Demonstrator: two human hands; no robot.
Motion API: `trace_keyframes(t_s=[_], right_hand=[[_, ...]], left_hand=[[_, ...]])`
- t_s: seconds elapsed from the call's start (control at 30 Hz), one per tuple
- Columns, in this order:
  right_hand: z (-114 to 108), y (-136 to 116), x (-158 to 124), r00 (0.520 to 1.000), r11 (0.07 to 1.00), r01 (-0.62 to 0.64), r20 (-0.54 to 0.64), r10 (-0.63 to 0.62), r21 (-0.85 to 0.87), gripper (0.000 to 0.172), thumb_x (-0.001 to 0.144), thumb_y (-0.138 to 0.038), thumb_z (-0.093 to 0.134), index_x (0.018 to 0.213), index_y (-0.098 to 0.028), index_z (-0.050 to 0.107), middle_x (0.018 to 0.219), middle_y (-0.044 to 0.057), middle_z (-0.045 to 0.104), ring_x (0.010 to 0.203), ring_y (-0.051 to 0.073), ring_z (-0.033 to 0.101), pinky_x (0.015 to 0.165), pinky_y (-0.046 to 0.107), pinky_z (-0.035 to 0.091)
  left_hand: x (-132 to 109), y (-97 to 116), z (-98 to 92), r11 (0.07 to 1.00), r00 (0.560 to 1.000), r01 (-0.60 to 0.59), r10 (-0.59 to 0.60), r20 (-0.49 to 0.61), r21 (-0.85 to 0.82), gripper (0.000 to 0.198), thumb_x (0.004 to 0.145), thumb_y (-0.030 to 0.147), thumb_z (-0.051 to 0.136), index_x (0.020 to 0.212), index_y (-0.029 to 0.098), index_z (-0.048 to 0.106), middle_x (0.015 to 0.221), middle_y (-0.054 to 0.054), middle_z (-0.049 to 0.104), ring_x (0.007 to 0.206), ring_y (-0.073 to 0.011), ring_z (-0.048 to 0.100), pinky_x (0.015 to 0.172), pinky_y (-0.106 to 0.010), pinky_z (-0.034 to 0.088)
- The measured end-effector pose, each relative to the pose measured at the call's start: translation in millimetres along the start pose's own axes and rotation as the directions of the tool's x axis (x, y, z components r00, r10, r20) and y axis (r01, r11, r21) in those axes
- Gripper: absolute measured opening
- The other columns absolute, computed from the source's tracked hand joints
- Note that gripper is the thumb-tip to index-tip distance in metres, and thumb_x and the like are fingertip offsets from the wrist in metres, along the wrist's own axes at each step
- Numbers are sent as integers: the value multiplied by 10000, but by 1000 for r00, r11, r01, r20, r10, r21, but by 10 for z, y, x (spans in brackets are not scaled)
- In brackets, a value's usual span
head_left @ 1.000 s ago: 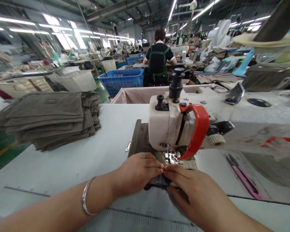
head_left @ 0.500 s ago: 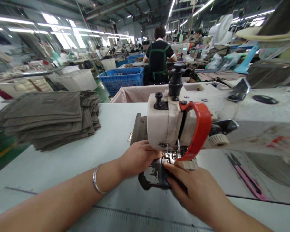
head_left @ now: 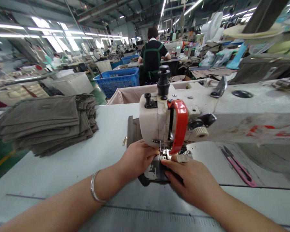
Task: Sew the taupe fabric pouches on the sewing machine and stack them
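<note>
A cream sewing machine with a red guard stands on the white table. A grey-brown fabric piece lies under its head and runs out behind it. My left hand rests with curled fingers on the fabric just left of the presser foot. My right hand lies just right of the foot, fingers pressed down on the fabric's near edge over the dark needle plate. A silver bracelet circles my left wrist.
A stack of folded grey-brown fabric pieces sits at the table's left. Pink-handled snips lie to the right of the machine. Beyond are a cloth-lined bin, a blue basket, and a seated person facing away.
Both hands have slid forward toward the presser foot with the fabric, uncovering the dark needle plate. The view has shifted slightly right.
</note>
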State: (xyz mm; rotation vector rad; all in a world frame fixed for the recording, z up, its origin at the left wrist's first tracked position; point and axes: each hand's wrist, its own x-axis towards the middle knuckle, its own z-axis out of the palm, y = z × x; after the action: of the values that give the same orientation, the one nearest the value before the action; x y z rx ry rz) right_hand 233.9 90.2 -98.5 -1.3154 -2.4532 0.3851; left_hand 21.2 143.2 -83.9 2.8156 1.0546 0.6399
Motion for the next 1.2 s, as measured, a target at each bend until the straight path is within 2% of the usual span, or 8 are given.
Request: trace_keyframes(t_s=[0.17, 0.27, 0.33, 0.43, 0.6, 0.73, 0.9, 1.2], right_hand=[[0, 19, -6, 1000, 999, 14, -10, -14, 42, 310, 898, -221, 488, 1186, -264, 596, 1091, 35, 658, 917, 238, 629, 792, 401, 516], [-12, 24, -6, 999, 998, 35, -12, -34, 61, 302, 900, -212, 490, 1177, -257, 604, 1112, 36, 658, 939, 235, 625, 810, 398, 510], [-19, 18, -6, 999, 996, 45, -15, -44, 74, 290, 906, -215, 491, 1167, -250, 613, 1099, 40, 661, 941, 234, 623, 813, 398, 508], [-24, 4, -10, 999, 997, 37, -12, -36, 64, 262, 910, -218, 496, 1128, -243, 639, 1028, 52, 668, 916, 241, 625, 797, 409, 510], [-38, 14, -29, 999, 996, 51, -22, -50, 69, 291, 902, -173, 490, 1145, -241, 634, 986, 56, 669, 874, 240, 630, 750, 395, 513], [-98, 57, -42, 994, 989, 94, -60, -88, 113, 299, 881, -126, 484, 1111, -220, 650, 977, 59, 670, 872, 217, 622, 746, 353, 502], [-137, 83, -64, 988, 977, 145, -80, -134, 155, 307, 894, -120, 463, 1121, -211, 648, 1034, 70, 662, 910, 209, 609, 773, 349, 494], [-154, 86, -104, 986, 979, 168, -23, -167, 119, 281, 886, -125, 478, 1042, -242, 680, 954, 35, 664, 872, 188, 605, 764, 328, 477]], left_hand=[[-35, 298, -46, 985, 985, 160, -155, 76, -62, 155, 843, 131, 609, 961, 178, 697, 996, -43, 727, 913, -209, 665, 894, -370, 522], [-78, 262, -77, 974, 982, 185, -178, 60, -133, 142, 854, 149, 613, 972, 158, 692, 1044, -66, 716, 966, -206, 651, 920, -365, 512], [-143, 174, -151, 970, 988, 141, -124, 96, -197, 139, 869, 212, 626, 981, 162, 693, 1086, -68, 706, 1029, -203, 630, 956, -364, 494], [-292, 112, -315, 975, 979, 51, -5, 206, -218, 286, 850, 334, 663, 1095, 187, 674, 1189, -88, 659, 1131, -243, 570, 1006, -438, 455], [-518, 416, -405, 984, 941, 108, -56, 333, -139, 614, 727, 390, 766, 1266, 165, 578, 1330, -147, 545, 1200, -307, 509, 1005, -488, 471], [-598, 664, -276, 988, 966, 114, -87, 244, -99, 476, 769, 240, 712, 1218, 136, 594, 1292, -141, 569, 1173, -288, 531, 981, -462, 509], [-622, 742, -180, 996, 997, 30, -24, 71, -85, 388, 793, 95, 581, 1180, 121, 600, 1216, -106, 624, 1162, -246, 537, 999, -396, 510], [-626, 739, -129, 984, 993, 90, -76, 90, -152, 384, 772, 145, 605, 1156, 156, 605, 1217, -91, 628, 1161, -251, 547, 1013, -392, 504]])
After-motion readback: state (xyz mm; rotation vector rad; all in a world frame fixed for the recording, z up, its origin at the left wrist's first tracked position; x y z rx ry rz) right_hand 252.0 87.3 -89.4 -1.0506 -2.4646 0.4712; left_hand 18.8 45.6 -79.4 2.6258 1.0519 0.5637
